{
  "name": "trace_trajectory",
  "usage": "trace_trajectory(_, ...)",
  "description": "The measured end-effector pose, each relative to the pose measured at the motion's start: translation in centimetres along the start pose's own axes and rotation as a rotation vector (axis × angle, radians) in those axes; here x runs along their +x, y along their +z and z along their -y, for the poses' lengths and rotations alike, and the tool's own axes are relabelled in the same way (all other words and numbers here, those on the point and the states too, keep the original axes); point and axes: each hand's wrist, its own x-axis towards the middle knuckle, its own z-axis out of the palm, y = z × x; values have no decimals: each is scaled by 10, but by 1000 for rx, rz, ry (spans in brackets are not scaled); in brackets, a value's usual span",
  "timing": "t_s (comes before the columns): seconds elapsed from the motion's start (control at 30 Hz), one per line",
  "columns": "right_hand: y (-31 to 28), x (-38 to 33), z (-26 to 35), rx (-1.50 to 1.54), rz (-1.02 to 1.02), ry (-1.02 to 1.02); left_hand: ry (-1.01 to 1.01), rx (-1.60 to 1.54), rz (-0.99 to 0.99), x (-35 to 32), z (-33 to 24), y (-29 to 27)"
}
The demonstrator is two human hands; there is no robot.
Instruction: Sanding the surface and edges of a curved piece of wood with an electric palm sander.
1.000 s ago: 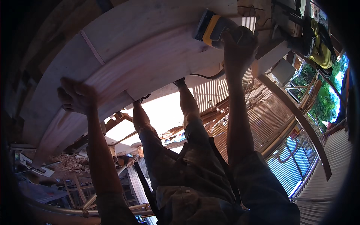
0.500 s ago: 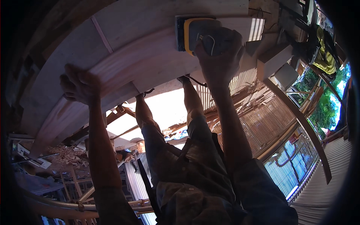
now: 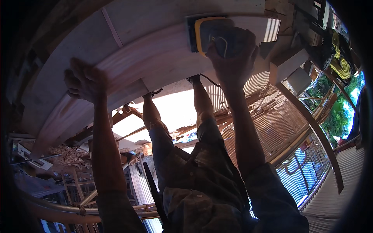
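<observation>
While the right hand is clasping a yellow-and-black sander flat against the pale wooden board, the left hand is curling its fingers over that board's near edge, well apart from the tool; a black cord is trailing just beneath the gripping hand, toward the person's legs.

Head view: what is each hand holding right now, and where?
Right hand grips the yellow-and-black power sander on its top. Left hand clasps the long pale wooden plank's edge.
</observation>
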Motion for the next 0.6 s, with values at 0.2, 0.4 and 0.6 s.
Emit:
trace_trajectory(0.2, -18, 43, -54, 222, -39, 393, 4, -23, 0, -1, -8, 1)
trace_trajectory(0.4, -1, -18, 19, 110, 95, 3, 38, 24, -2, -2, 7, -2)
trace_trajectory(0.6, -15, 19, -86, 97, 1, 3, 63, 28, -31, 1, 0, -1)
